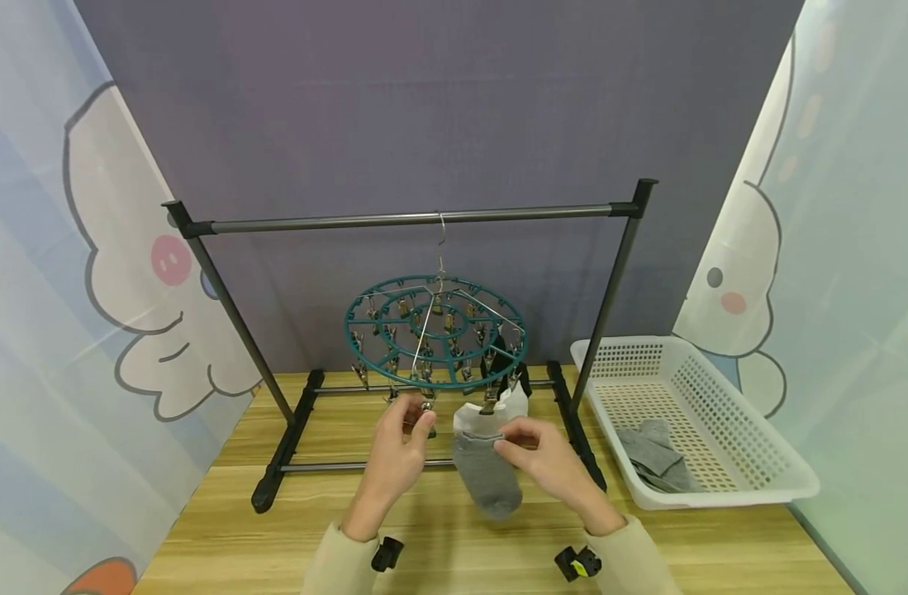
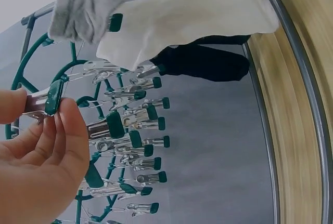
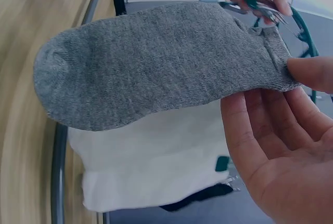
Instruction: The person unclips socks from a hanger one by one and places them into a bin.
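Observation:
My right hand [image 1: 546, 459] pinches a grey sock [image 1: 489, 475] by its cuff, the toe hanging down over the table. In the right wrist view the thumb lies on one side of the sock [image 3: 140, 65] and the fingers on the other. My left hand [image 1: 397, 450] pinches a metal clip with green tips [image 2: 44, 101] between thumb and fingers, to the left of the sock. The clip belongs to a round green drying hanger [image 1: 436, 332]. White socks [image 1: 516, 402] hang from clips just behind the grey one, and a black sock [image 2: 203, 63] hangs beyond them.
The hanger hooks onto the bar [image 1: 335, 222] of a dark metal rack standing on the wooden table [image 1: 223, 529]. Many other clips dangle below the hanger. At the right, a white plastic basket [image 1: 781, 463] holds more grey socks [image 1: 658, 454].

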Demonstrator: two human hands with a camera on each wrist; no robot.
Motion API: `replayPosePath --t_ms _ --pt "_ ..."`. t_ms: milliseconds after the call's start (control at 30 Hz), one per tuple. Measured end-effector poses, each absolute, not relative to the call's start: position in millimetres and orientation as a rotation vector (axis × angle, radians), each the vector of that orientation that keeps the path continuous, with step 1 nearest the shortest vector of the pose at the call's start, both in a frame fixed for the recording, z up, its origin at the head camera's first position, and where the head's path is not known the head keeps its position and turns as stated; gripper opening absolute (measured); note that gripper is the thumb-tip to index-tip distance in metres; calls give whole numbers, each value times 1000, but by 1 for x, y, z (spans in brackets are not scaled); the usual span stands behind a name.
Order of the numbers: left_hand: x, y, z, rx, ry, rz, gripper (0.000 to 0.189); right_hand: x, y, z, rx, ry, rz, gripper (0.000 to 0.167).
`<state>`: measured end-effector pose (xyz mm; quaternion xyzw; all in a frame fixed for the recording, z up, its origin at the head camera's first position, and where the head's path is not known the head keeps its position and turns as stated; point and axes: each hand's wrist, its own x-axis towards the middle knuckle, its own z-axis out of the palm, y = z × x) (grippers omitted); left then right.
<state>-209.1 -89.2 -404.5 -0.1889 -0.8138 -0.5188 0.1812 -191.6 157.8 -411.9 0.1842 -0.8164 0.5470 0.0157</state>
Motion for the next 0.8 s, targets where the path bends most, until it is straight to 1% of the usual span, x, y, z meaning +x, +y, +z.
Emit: replayPosePath --t_ms 267,633,800 --pt "-209 -91 -407 -502 -2248 -1459 20 -189 177 -402 602 -2442 1689 15" --pt "-212 -98 -409 -441 -2188 -1434 18 -183 199 -383 447 -2454 1586 14" --pt "-213 -101 -410 -430 -2160 -1436 14 -182 211 -373 402 -2422 1516 16"
